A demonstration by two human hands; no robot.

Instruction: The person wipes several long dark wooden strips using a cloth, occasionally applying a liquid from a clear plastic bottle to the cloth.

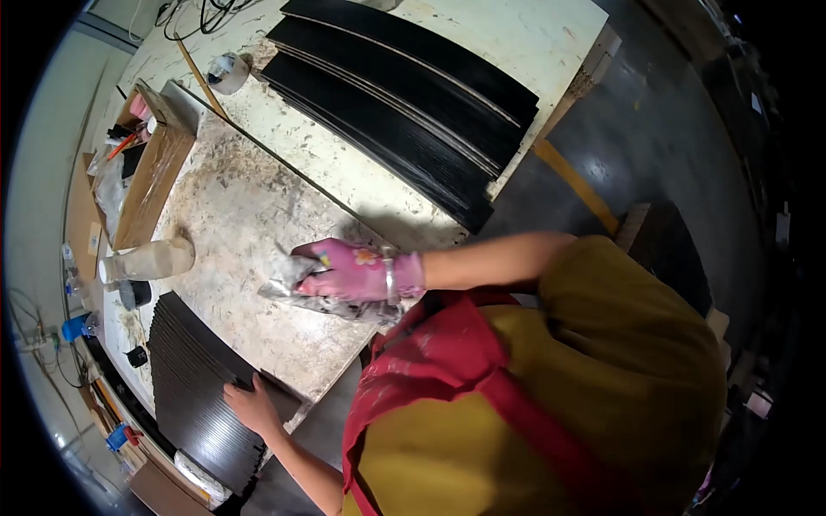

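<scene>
My right hand (348, 271), in a pink-purple glove with a flower print, is closed round a crumpled grey-white rag (288, 273). It is above the stained, pale worktable (232, 193), near the front edge. Bare and lower left, my left hand (251, 406) has its fingers and thumb closed on the near edge of a dark plank (225, 357). That plank belongs to a fanned-out stack of long, thin, dark brown planks (194, 391) lying at the table's left end. What lies beneath the rag is hidden.
Black boards (400, 95) lie in stacked rows at the back. A cloudy plastic bottle (155, 260) lies on its side at the left, next to a wooden box (155, 185) of supplies. Behind are a small tub (228, 73) and a thin stick (200, 77). Grey floor (662, 129) shows at the right.
</scene>
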